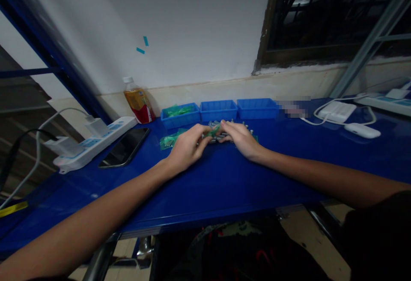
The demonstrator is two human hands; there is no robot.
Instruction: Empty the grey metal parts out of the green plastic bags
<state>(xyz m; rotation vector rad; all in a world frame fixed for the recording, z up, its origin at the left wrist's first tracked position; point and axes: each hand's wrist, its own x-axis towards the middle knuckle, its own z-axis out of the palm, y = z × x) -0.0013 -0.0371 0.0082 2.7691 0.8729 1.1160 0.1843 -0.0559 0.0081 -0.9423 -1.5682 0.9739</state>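
The small piece of crinkled, translucent green plastic [214,131] is between your two hands, over a pile of small silvery metal parts [221,136] on the glossy blue tabletop [205,186]. Your left hand [187,146] has its thumb and fingers closed on the plastic. Your right hand [241,139] is curved over the parts with its fingertips at the plastic's other side; you cannot tell whether they grip it. A flat translucent green plastic bag [169,141] lies just beside your left hand. Behind your hands, three rectangular blue plastic bins stand in a row; the left bin [180,121] holds green plastic. Farther left are an amber-and-red bottle with a white cap [139,103], a black smartphone [125,148] and a long white power strip [96,143].
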